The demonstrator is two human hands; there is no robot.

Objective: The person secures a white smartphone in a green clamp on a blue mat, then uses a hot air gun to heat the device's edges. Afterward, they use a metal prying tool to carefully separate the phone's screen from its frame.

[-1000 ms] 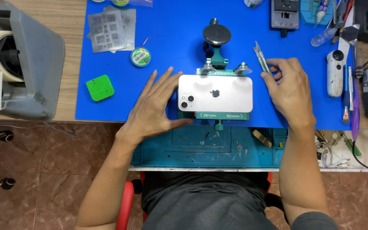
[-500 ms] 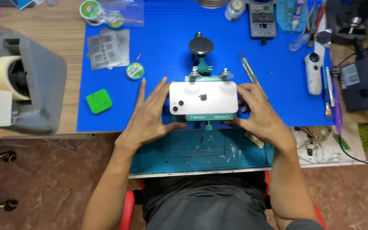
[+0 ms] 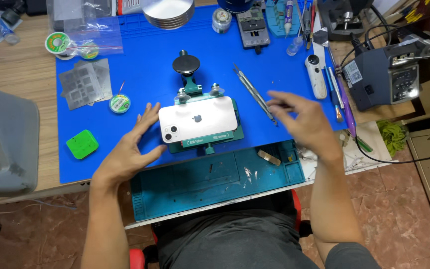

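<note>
A white smartphone (image 3: 198, 119) is seen lying back-up, clamped in a green holding fixture (image 3: 206, 137) near the middle of a blue work mat (image 3: 140, 55). The left hand (image 3: 131, 147) is laid flat on the mat with fingers spread, its fingertips just beside the phone's left edge. The right hand (image 3: 305, 122) is raised to the right of the phone, blurred; its fingers appear loosely open, and whether anything is pinched cannot be told.

Between the phone and the right hand, metal tweezers (image 3: 253, 92) are laid diagonally on the mat. Behind the fixture a black round knob (image 3: 185, 64) is raised on its post. To the left of the phone a small spool of solder wire (image 3: 119, 103) is placed, with grey metal stencils (image 3: 85, 80) farther left and a green square pad (image 3: 82, 144) nearer. At the far left, a clear plastic bag (image 3: 83, 25) is spread over another spool. A stack of round metal discs (image 3: 167, 11) is set at the far edge.

On the right, a white pen-shaped tool (image 3: 315, 75) is laid on the mat, and a dark soldering station (image 3: 384, 74) with a lit panel is set on the wooden desk. Nearer the person, a teal tray mat (image 3: 210, 179) is positioned along the desk edge, with a small brass-coloured piece (image 3: 268, 157) on it. At the left edge, a grey machine (image 3: 3, 142) is partly seen.
</note>
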